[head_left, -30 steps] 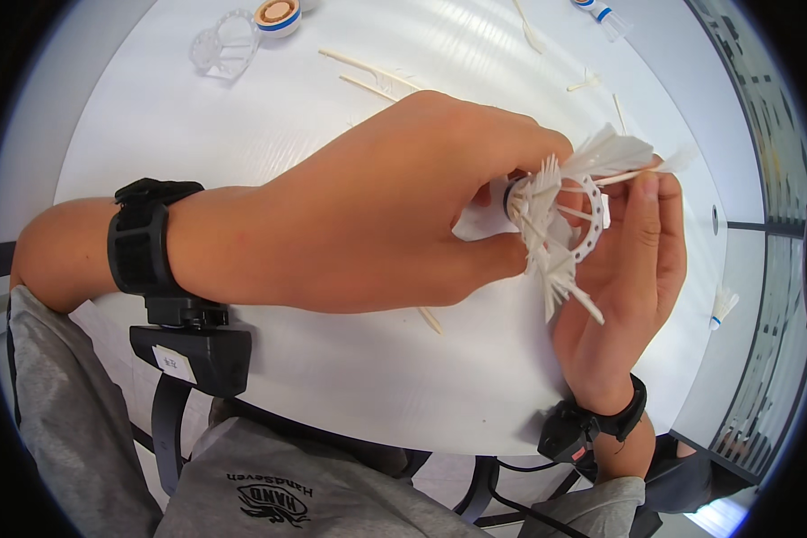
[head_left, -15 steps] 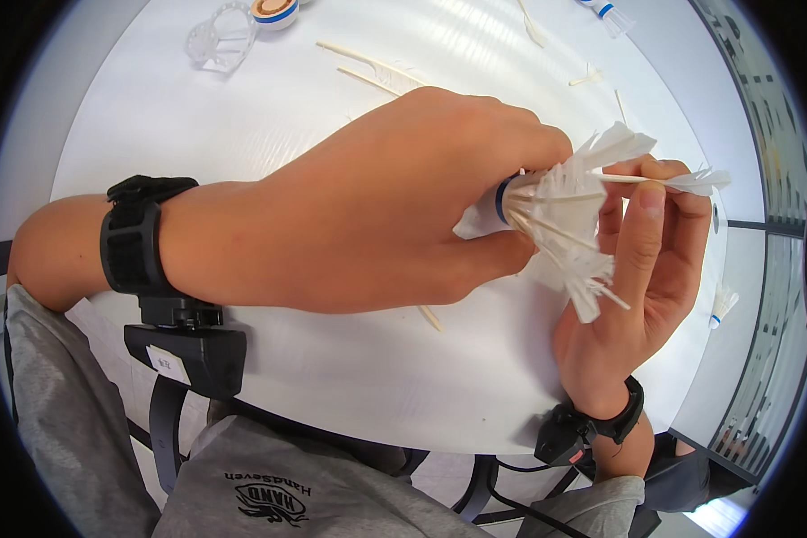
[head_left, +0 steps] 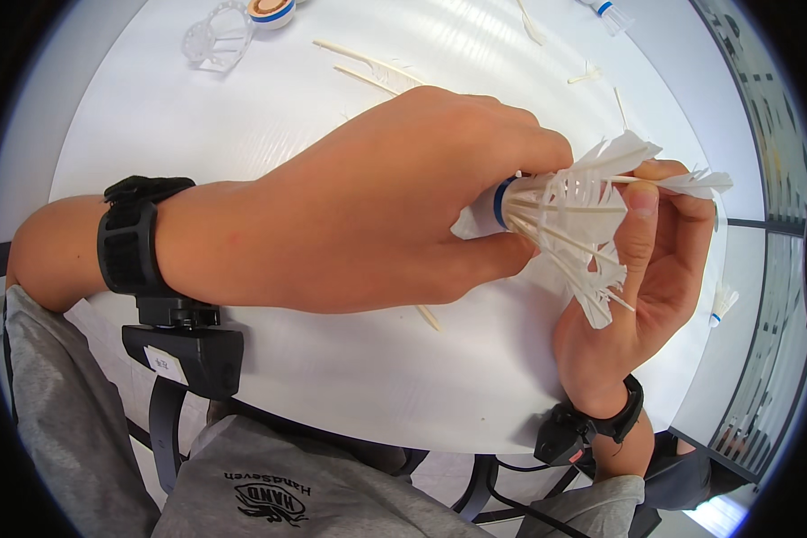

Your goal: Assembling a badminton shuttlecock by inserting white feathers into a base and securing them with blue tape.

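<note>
Above the white round table point(head_left: 242, 161), left hand point(head_left: 394, 206) grips the shuttlecock point(head_left: 556, 215) base, right hand point(head_left: 646, 278) pinching its feathers.

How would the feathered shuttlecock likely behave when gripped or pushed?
Probably very light: the left hand holds the shuttlecock by its base with fingertips alone. Likely fragile: its feathers look frayed and splayed, and loose quills lie on the table.

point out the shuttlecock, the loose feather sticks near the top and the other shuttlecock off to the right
shuttlecock point(head_left: 565, 211), head view, on its white feathers
loose feather sticks point(head_left: 368, 63), head view, mid-stem
other shuttlecock point(head_left: 722, 300), head view, on its feathers
</note>
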Demonstrator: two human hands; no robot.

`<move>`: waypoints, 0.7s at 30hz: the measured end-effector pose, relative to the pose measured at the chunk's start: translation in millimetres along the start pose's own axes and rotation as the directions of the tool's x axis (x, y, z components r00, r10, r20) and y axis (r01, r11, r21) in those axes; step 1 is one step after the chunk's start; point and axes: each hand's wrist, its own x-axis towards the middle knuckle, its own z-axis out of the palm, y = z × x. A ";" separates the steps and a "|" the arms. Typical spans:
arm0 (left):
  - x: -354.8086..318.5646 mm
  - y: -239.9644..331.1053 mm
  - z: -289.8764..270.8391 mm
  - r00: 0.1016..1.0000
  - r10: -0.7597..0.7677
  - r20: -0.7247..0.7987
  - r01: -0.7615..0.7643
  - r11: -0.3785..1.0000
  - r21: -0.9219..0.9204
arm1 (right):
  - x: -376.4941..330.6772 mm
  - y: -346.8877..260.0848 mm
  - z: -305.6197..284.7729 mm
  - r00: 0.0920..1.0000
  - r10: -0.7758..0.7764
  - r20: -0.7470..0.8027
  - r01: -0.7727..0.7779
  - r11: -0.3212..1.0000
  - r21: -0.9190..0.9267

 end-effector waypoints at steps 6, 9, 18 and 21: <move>-1.5 0.9 -0.8 1.000 0.015 0.027 -0.014 1.000 -0.014 | -0.9 -5.5 3.9 1.000 0.025 0.009 -0.025 0.999 -0.020; -3.0 1.6 -2.3 0.999 0.009 0.038 -0.009 1.000 -0.006 | 0.0 -5.0 3.2 1.000 -0.008 0.028 0.010 0.995 -0.095; 0.4 -1.0 -4.2 0.993 -0.099 0.065 0.104 0.991 -0.085 | 3.2 1.1 3.1 0.996 -0.052 0.069 0.063 0.982 -0.180; -0.2 0.4 -4.9 0.992 -0.112 0.060 0.117 0.990 -0.082 | 1.2 0.2 3.2 0.996 -0.049 0.076 0.064 0.976 -0.209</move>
